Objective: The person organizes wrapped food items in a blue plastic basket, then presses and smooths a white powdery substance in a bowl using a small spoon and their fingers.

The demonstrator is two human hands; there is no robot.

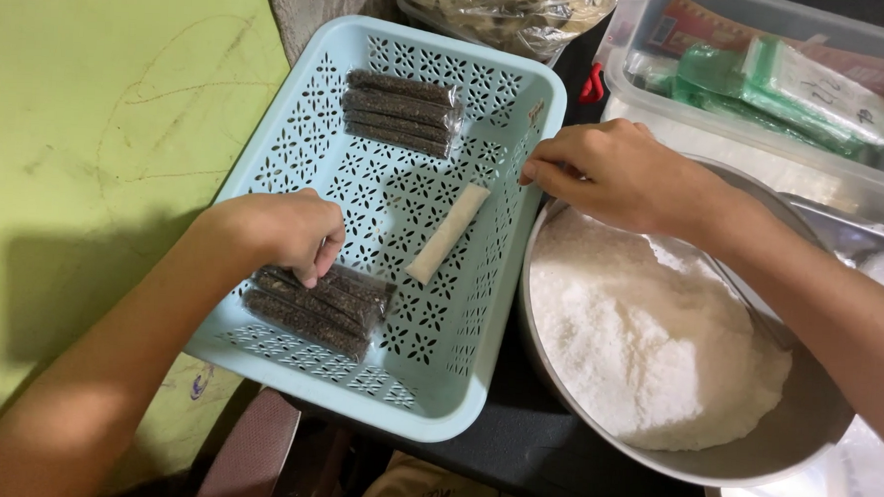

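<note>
A light blue perforated basket (pixel 299 126) holds two clear packs of dark brown sticks and one pale rolled stick (pixel 447 233) lying loose in its middle. My left hand (pixel 281 231) rests fingers-down on the near pack (pixel 315 306), touching its top. The far pack (pixel 400 112) lies at the basket's back. My right hand (pixel 616 174) hovers over the basket's right rim with fingertips pinched together; nothing shows in them. Below it is a metal bowl (pixel 798 442) of white grated flakes (pixel 644 344).
A clear plastic tub (pixel 749 151) with green and white packets stands at the back right. A clear bag (pixel 504 14) of brownish items lies behind the basket. A yellow-green surface (pixel 93 148) lies to the left. A dark tabletop (pixel 543 448) runs under basket and bowl.
</note>
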